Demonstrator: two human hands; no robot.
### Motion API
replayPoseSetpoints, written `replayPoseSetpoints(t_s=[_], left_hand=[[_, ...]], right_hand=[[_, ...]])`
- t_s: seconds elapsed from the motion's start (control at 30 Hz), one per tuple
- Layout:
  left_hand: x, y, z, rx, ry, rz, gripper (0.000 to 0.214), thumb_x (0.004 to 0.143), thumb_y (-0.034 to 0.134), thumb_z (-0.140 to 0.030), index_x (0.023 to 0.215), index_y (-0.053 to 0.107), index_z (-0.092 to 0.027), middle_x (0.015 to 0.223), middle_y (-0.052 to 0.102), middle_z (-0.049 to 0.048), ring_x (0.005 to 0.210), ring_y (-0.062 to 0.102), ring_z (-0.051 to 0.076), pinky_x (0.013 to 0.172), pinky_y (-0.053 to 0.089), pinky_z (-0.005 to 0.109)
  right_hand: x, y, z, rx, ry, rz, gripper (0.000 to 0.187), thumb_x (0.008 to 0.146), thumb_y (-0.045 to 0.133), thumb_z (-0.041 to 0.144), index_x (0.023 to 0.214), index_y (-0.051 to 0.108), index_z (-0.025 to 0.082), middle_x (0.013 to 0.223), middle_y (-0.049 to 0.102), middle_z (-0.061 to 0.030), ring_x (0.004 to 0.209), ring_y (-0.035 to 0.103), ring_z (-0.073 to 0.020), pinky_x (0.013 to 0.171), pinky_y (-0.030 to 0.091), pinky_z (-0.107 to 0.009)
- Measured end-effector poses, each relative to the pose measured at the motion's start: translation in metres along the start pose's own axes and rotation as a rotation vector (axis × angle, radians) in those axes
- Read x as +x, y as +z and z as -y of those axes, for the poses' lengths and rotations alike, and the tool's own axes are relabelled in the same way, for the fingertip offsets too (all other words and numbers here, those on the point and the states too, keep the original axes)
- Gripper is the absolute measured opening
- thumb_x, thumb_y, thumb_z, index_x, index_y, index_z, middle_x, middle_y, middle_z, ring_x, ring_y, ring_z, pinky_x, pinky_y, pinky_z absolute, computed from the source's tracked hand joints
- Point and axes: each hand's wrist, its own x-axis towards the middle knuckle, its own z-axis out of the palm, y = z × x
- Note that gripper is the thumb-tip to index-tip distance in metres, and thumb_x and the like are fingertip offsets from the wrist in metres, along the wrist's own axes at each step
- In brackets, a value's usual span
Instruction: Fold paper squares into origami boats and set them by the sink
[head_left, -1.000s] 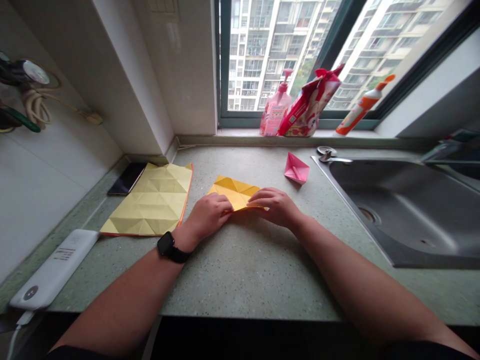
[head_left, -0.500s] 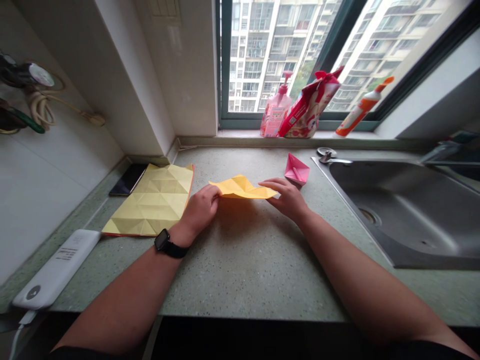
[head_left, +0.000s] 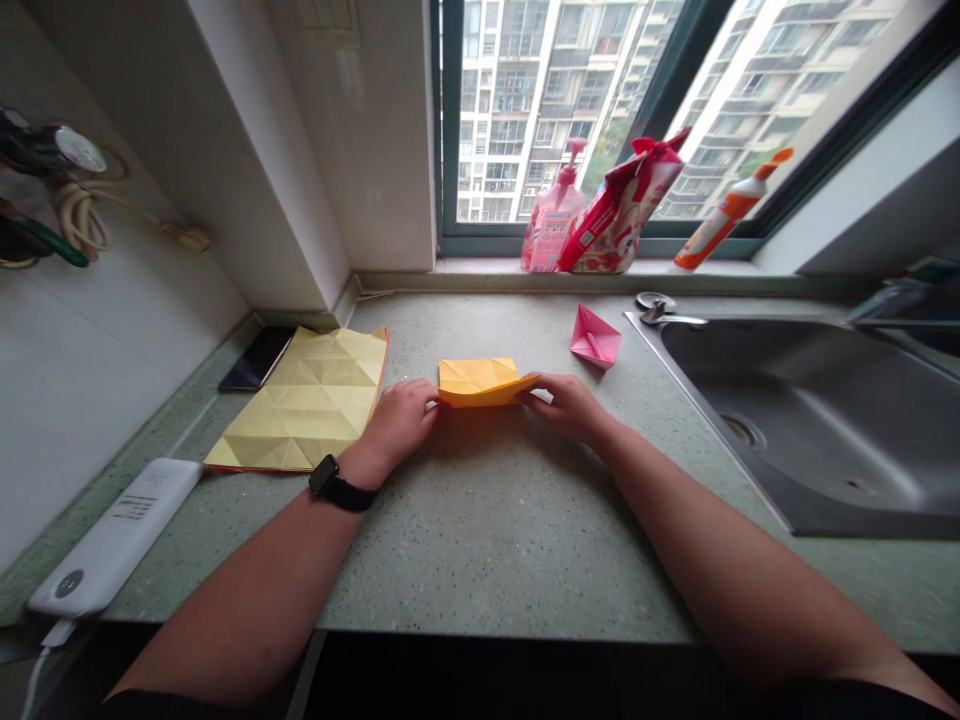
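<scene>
Orange-yellow paper (head_left: 478, 376); creased, near flap (head_left: 484, 396) raised, bowed; hands (head_left: 403, 418) (head_left: 567, 404) pinching opposite ends

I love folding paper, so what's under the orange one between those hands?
Speckled green counter shows around the orange paper. The left hand and right hand hold its ends. What's directly underneath is covered by the paper, so I can't tell.

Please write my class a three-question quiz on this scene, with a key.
1. True or false: the folded pink paper shape lies nearer the grey metal sink than the creased pale-yellow paper sheet does.
2. Which wrist wears the black rectangular-faced watch?
3. Choose what the left hand and right hand hold:
A) white oblong power bank
B) folded golden-yellow paper
C) orange-and-white bottle

Key: 1 true; 2 left; 3 B.
</scene>
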Motion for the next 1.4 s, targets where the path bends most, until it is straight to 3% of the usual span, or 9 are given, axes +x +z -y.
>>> replayPoseSetpoints(t_s=[0.13,0.3,0.37,0.47,0.57,0.7,0.9,1.13,1.4], left_hand=[[0.0,-0.001,-0.005,-0.128,-0.07,-0.016,0.018,0.104,0.061,-0.03,0.097,0.075,-0.02,0.096,0.081,0.0078,0.087,0.074,0.024,0.077,0.056,0.036],[0.003,-0.003,-0.01,-0.224,-0.248,0.035,0.016,0.101,0.066,-0.032,0.089,0.068,-0.02,0.088,0.079,0.005,0.08,0.072,0.023,0.07,0.049,0.033],[0.002,-0.004,-0.011,-0.25,-0.3,0.059,0.01,0.098,0.069,-0.03,0.101,0.066,-0.02,0.084,0.077,0.0021,0.079,0.072,0.022,0.071,0.049,0.032],[0.001,-0.004,-0.012,-0.246,-0.348,0.07,0.036,0.097,0.072,-0.029,0.13,0.059,-0.02,0.079,0.074,-0.0018,0.077,0.072,0.022,0.072,0.05,0.033],[-0.001,-0.003,-0.013,-0.124,-0.306,0.013,0.044,0.097,0.074,-0.028,0.136,0.057,-0.018,0.091,0.073,0.0023,0.086,0.072,0.024,0.081,0.055,0.036],[-0.005,-0.002,-0.015,0.057,-0.052,-0.067,0.024,0.097,0.074,-0.023,0.12,0.07,-0.019,0.119,0.069,0.0111,0.112,0.068,0.03,0.104,0.056,0.047],[-0.008,0.007,-0.016,0.073,0.278,0.038,0.018,0.106,0.064,-0.022,0.117,0.077,-0.023,0.146,0.065,0.0114,0.139,0.058,0.031,0.126,0.043,0.058],[-0.008,0.013,-0.016,0.011,0.346,0.176,0.038,0.107,0.052,-0.011,0.136,0.072,-0.025,0.141,0.07,0.0112,0.128,0.066,0.026,0.111,0.056,0.043],[-0.012,0.011,-0.018,0.045,0.416,0.191,0.031,0.108,0.059,-0.021,0.133,0.075,-0.03,0.14,0.07,0.0096,0.128,0.066,0.027,0.113,0.053,0.048]], right_hand=[[0.0,-0.001,0.002,0.023,0.102,0.022,0.021,0.097,0.068,0.033,0.112,0.078,0.024,0.093,0.084,-0.0057,0.078,0.078,-0.0239,0.071,0.059,-0.034],[0.0,-0.003,0.008,0.013,0.226,0.062,0.067,0.094,0.071,0.034,0.157,0.055,0.023,0.081,0.08,-0.0007,0.066,0.07,-0.0208,0.067,0.054,-0.033],[0.0,-0.003,0.012,-0.011,0.255,0.092,0.085,0.093,0.071,0.031,0.171,0.038,0.023,0.078,0.077,0.002,0.064,0.067,-0.0201,0.067,0.052,-0.033],[0.001,-0.005,0.018,-0.029,0.287,0.141,0.096,0.094,0.07,0.031,0.177,0.022,0.022,0.077,0.075,0.0034,0.064,0.065,-0.0195,0.066,0.05,-0.031],[0.001,-0.008,0.024,-0.017,0.279,0.225,0.092,0.096,0.067,0.032,0.177,0.023,0.023,0.075,0.073,0.0038,0.063,0.063,-0.0188,0.065,0.049,-0.03],[0.001,-0.008,0.031,-0.036,0.231,0.303,0.086,0.098,0.065,0.03,0.175,0.03,0.024,0.076,0.072,0.0032,0.062,0.061,-0.0179,0.065,0.046,-0.03],[0.0,0.0,0.027,-0.177,0.19,0.227,0.074,0.096,0.066,0.026,0.168,0.046,0.024,0.077,0.072,0.0029,0.064,0.061,-0.0175,0.067,0.045,-0.03],[-0.002,0.007,0.016,-0.289,0.154,0.15,0.054,0.1,0.066,0.028,0.153,0.065,0.027,0.105,0.082,-0.0068,0.081,0.074,-0.0229,0.082,0.058,-0.037],[-0.003,0.012,0.01,-0.202,-0.004,0.151,0.046,0.101,0.061,0.016,0.142,0.073,0.033,0.129,0.079,-0.0077,0.115,0.076,-0.0261,0.104,0.062,-0.046]])
